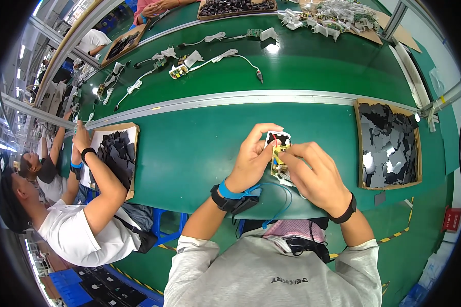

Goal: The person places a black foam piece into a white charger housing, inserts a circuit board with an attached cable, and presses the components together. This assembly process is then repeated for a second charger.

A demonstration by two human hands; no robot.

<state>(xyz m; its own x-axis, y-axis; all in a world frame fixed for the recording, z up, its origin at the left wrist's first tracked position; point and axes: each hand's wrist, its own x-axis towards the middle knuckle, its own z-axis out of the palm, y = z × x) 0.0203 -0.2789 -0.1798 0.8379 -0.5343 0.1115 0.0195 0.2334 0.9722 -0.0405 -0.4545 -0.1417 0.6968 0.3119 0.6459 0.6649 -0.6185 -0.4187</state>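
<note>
Above the near side of the green table, both my hands are closed around a small charger assembly. My left hand (pixel 252 159) grips a white plastic charger housing (pixel 287 136) from its left side, with a dark inside and a red wire showing. Against the housing's lower end is a yellowish circuit board (pixel 277 165) with small parts on it. The fingers of my right hand (pixel 317 173) pinch this board from the right and hide part of it. White cable shows below the board, partly behind my right fingers. A blue strap with a thin blue cord (pixel 281 185) is on my left wrist.
To the right stands a shallow cardboard tray (pixel 361 148) of dark sheet pieces; another such tray (pixel 134 153) is at left, beside a co-worker (pixel 82 220). Beyond a metal rail (pixel 230 99), a green conveyor (pixel 312 71) carries several boards with white cables. Heaped charger parts (pixel 343 18) lie far right.
</note>
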